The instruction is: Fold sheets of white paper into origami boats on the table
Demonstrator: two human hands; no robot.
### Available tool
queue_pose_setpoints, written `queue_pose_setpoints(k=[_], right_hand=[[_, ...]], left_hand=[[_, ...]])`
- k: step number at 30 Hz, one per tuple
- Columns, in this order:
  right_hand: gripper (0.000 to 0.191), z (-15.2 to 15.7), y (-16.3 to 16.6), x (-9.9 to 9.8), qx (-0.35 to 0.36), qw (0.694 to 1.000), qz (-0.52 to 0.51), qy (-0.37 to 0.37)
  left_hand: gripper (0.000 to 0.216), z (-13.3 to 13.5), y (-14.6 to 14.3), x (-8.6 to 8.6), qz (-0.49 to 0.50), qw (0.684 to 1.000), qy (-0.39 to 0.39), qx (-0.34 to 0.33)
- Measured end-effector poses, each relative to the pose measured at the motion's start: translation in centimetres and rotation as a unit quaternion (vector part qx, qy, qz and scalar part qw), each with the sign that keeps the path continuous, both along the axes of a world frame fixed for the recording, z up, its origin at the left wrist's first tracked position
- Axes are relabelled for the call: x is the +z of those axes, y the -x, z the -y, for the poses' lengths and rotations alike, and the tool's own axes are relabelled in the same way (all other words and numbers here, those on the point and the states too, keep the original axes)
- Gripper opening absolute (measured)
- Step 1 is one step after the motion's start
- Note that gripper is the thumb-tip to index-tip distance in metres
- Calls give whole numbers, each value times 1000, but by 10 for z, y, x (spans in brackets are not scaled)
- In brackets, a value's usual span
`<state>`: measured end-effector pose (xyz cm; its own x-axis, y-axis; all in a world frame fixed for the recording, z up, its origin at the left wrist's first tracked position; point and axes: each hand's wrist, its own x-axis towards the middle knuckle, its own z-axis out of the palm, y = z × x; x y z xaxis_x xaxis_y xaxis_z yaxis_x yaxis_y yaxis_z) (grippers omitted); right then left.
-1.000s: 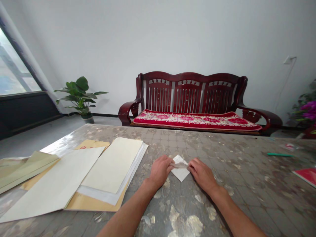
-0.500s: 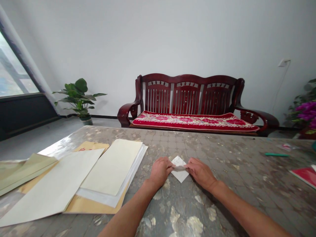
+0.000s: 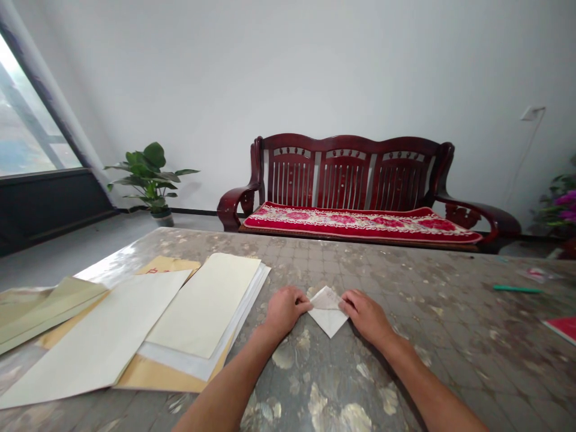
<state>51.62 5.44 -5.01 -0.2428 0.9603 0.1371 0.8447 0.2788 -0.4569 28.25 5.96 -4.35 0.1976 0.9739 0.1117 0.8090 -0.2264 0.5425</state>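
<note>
A small white piece of folded paper (image 3: 330, 318) lies between my two hands on the patterned tabletop, one point toward me and a crease running across its middle. Its left corner is pinched by my left hand (image 3: 288, 309), thumb against the curled fingers. On the opposite side, my right hand (image 3: 366, 315) grips the right corner between thumb and fingers. The paper's upper part looks slightly raised. Both forearms rest low over the table.
Cream paper sheets (image 3: 209, 306) and brown envelopes (image 3: 166, 378) spread over the table's left side. At right lie a green pen (image 3: 517, 289), a red booklet (image 3: 562, 328) and a small plastic wrapper (image 3: 537, 274). A wooden bench (image 3: 344, 180) stands beyond the table (image 3: 405, 264).
My hands have moved slightly apart at the paper's corners, my left hand a little leftward. More of the paper's middle crease shows. The whole view has shifted slightly.
</note>
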Motion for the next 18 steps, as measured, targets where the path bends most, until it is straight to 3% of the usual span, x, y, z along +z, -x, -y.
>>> queue_pose_setpoints(k=[4, 10, 18], right_hand=[[17, -2, 0, -2, -10, 1000, -14, -4], [31, -3, 4, -7, -29, 998, 27, -44], [24, -2, 11, -5, -74, 996, 39, -39]], left_hand=[[12, 0, 3, 1, -15, 1000, -9, 9], [15, 0, 0, -4, -66, 997, -51, 6], [20, 4, -8, -5, -120, 990, -63, 27]])
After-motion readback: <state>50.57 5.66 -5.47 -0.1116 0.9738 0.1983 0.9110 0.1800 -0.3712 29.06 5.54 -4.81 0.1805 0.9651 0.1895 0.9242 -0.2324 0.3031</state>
